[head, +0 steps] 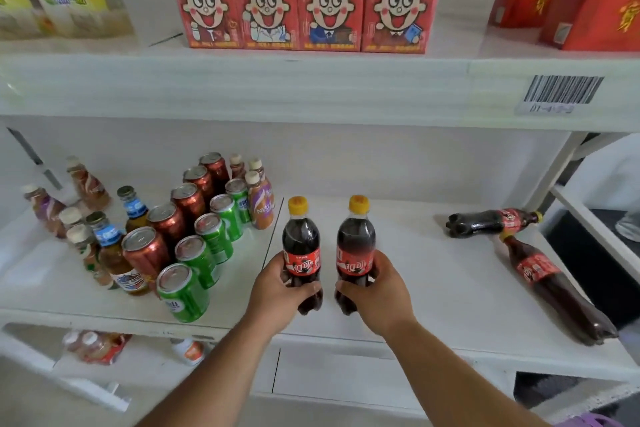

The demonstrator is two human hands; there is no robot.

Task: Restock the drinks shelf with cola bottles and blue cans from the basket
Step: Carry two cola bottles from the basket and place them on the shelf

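I observe my left hand (277,288) gripping one upright cola bottle (300,246), my right hand (377,291) another (356,243), above the white shelf (433,288). Glossy dark plastic, yellow caps, red labels, lobed bases.

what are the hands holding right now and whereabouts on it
Each holds an upright yellow-capped plastic cola bottle by its lower body: the left hand grips the left cola bottle, the right hand grips the right cola bottle.
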